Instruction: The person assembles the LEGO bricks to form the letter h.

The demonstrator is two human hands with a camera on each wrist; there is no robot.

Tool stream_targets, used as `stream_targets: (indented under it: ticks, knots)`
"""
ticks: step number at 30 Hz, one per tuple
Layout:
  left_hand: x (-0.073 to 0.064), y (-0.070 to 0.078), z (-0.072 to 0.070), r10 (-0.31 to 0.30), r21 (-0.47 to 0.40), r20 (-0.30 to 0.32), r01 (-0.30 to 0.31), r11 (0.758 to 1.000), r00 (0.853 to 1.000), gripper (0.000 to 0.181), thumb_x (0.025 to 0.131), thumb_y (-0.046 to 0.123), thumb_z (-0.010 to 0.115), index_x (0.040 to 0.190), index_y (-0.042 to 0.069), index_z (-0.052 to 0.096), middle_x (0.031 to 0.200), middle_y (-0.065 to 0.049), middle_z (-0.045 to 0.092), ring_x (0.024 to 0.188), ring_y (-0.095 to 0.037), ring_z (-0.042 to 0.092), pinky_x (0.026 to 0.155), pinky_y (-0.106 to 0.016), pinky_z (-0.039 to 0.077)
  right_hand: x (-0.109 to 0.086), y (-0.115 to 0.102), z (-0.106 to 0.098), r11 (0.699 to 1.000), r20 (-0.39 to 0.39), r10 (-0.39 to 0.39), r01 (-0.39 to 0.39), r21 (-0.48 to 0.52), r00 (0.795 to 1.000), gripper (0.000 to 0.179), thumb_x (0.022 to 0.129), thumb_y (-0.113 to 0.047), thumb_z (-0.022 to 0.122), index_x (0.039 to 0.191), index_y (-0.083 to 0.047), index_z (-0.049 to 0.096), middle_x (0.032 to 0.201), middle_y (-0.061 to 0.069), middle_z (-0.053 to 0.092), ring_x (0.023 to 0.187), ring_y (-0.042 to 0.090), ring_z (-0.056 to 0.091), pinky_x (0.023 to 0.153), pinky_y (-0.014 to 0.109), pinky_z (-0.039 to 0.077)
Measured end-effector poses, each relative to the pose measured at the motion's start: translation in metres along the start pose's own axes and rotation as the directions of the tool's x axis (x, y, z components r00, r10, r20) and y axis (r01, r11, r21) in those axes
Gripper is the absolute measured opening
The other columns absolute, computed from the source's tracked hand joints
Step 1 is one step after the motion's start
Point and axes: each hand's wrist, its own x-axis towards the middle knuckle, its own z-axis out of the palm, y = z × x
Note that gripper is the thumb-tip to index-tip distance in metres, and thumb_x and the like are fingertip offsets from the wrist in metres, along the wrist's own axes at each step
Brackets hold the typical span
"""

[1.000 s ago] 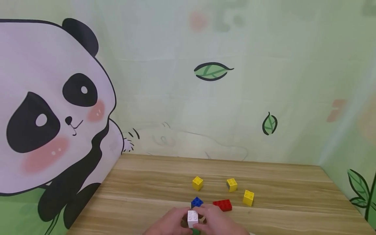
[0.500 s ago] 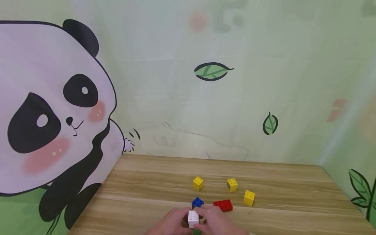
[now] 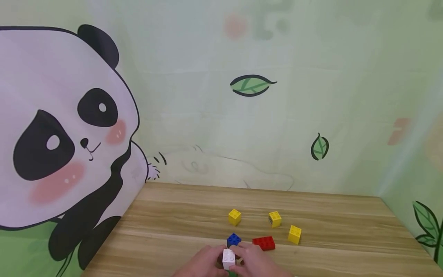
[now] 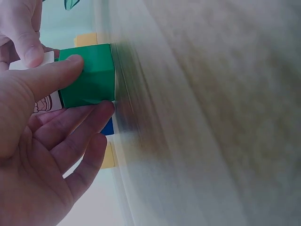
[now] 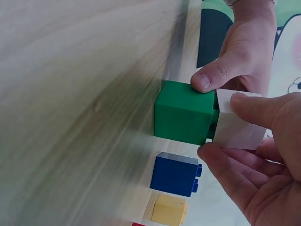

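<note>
At the bottom of the head view, my left hand (image 3: pixel 205 262) and right hand (image 3: pixel 259 263) meet around two stacked toy building blocks. The green block (image 5: pixel 182 113) is the lower one, standing on the tabletop. My left thumb and fingers grip its sides. Above it sits the white block (image 3: pixel 228 259), pinched between my right thumb and fingers. A narrow gap with green studs shows between the two blocks in the right wrist view. One side of the white block carries a printed line drawing (image 4: pixel 43 104). Just beyond my hands is a blue block (image 3: pixel 233 239).
A flat red block (image 3: pixel 264 243) lies right of the blue one. Farther back stand three yellow blocks: one at left (image 3: pixel 234 217), a middle block (image 3: pixel 275 219) and a right block (image 3: pixel 295 234). A panda-printed backdrop (image 3: pixel 207 115) rises behind the wooden table (image 3: pixel 166 219).
The head view has shifted slightly, so the scene sits a little farther right and lower. Both hands keep the same hold on the green and white blocks.
</note>
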Motion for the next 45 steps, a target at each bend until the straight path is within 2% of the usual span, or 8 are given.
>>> stream_targets:
  ticks: [6, 9, 13, 19, 28, 31, 38, 45]
  knots:
    - [0.0001, 0.0004, 0.0013, -0.002, 0.043, -0.012, 0.002, 0.999, 1.000, 0.031, 0.082, 0.017, 0.075, 0.109, 0.021, 0.061, 0.096, 0.017, 0.065, 0.084, 0.000, 0.060, 0.072, -0.021, 0.049, -0.0008, -0.0015, 0.0019, 0.999, 0.020, 0.035, -0.035, -0.025, 0.999, 0.020, 0.090, -0.032, 0.065, 0.102, -0.016, 0.061, 0.086, -0.016, 0.054, 0.078, 0.000, 0.056, 0.066, 0.016, 0.048]
    - [0.0002, 0.0004, 0.0020, -0.010, 0.033, -0.013, 0.011, 0.999, 1.000, 0.031, 0.082, 0.016, 0.075, 0.109, 0.021, 0.062, 0.096, 0.016, 0.065, 0.083, 0.000, 0.061, 0.071, -0.021, 0.049, -0.0029, -0.0014, 0.0032, 0.999, -0.001, 0.035, -0.035, 0.017, 0.999, 0.023, 0.089, -0.030, 0.066, 0.105, -0.015, 0.061, 0.087, -0.015, 0.056, 0.079, 0.000, 0.058, 0.066, 0.016, 0.049]
    - [0.0001, 0.0009, 0.0026, -0.028, -0.038, 0.008, 0.028, 0.999, 1.000, 0.029, 0.084, 0.015, 0.073, 0.109, 0.021, 0.062, 0.097, 0.014, 0.066, 0.083, -0.003, 0.062, 0.072, -0.021, 0.050, -0.0060, 0.0014, 0.0044, 0.997, -0.042, 0.002, 0.001, 0.077, 0.999, 0.021, 0.087, -0.027, 0.068, 0.104, -0.015, 0.063, 0.089, -0.015, 0.058, 0.083, 0.000, 0.060, 0.067, 0.015, 0.050]
    - [0.0007, 0.0010, 0.0011, -0.054, -0.052, -0.001, 0.054, 0.997, 0.999, 0.030, 0.083, 0.015, 0.074, 0.109, 0.023, 0.062, 0.098, 0.013, 0.066, 0.084, -0.004, 0.062, 0.074, -0.022, 0.051, -0.0053, 0.0038, 0.0047, 0.998, -0.073, -0.062, 0.064, 0.022, 0.995, 0.024, 0.089, -0.030, 0.066, 0.106, -0.014, 0.062, 0.091, -0.015, 0.057, 0.086, 0.000, 0.058, 0.070, 0.016, 0.050]
    - [0.0017, -0.0015, 0.0015, 0.000, -0.042, 0.004, 0.000, 0.999, 1.000, 0.029, 0.084, 0.013, 0.073, 0.110, 0.020, 0.062, 0.096, 0.013, 0.066, 0.083, -0.003, 0.062, 0.072, -0.020, 0.050, -0.0043, 0.0046, 0.0043, 0.991, -0.065, -0.005, 0.014, 0.131, 0.998, 0.028, 0.088, -0.029, 0.068, 0.109, -0.011, 0.063, 0.093, -0.013, 0.059, 0.083, -0.001, 0.058, 0.069, 0.017, 0.050]
    - [0.0009, -0.0009, 0.0011, 0.012, -0.043, 0.007, -0.011, 0.999, 1.000, 0.029, 0.084, 0.013, 0.072, 0.110, 0.019, 0.061, 0.097, 0.013, 0.066, 0.083, -0.003, 0.062, 0.072, -0.019, 0.050, -0.0037, 0.0047, 0.0039, 0.994, -0.062, -0.006, 0.012, 0.108, 0.998, 0.026, 0.088, -0.029, 0.068, 0.107, -0.012, 0.063, 0.091, -0.014, 0.059, 0.082, -0.001, 0.058, 0.068, 0.017, 0.050]
    - [0.0008, -0.0009, -0.0005, 0.079, -0.013, 0.009, -0.079, 0.997, 0.997, 0.032, 0.085, 0.012, 0.071, 0.113, 0.016, 0.057, 0.103, 0.009, 0.067, 0.085, -0.002, 0.062, 0.073, -0.020, 0.050, -0.0009, 0.0019, 0.0012, 0.997, -0.025, 0.043, -0.041, 0.069, 0.999, 0.017, 0.088, -0.028, 0.068, 0.099, -0.018, 0.062, 0.085, -0.017, 0.056, 0.080, -0.001, 0.056, 0.067, 0.016, 0.049]
    - [0.0020, -0.0005, -0.0018, 0.066, -0.021, 0.023, -0.066, 0.998, 0.998, 0.031, 0.085, 0.011, 0.071, 0.113, 0.017, 0.057, 0.101, 0.011, 0.066, 0.085, -0.002, 0.062, 0.073, -0.020, 0.050, -0.0005, 0.0018, 0.0026, 0.997, -0.017, 0.019, -0.018, 0.071, 1.000, 0.015, 0.088, -0.026, 0.068, 0.099, -0.017, 0.063, 0.086, -0.016, 0.055, 0.082, -0.001, 0.057, 0.067, 0.015, 0.049]
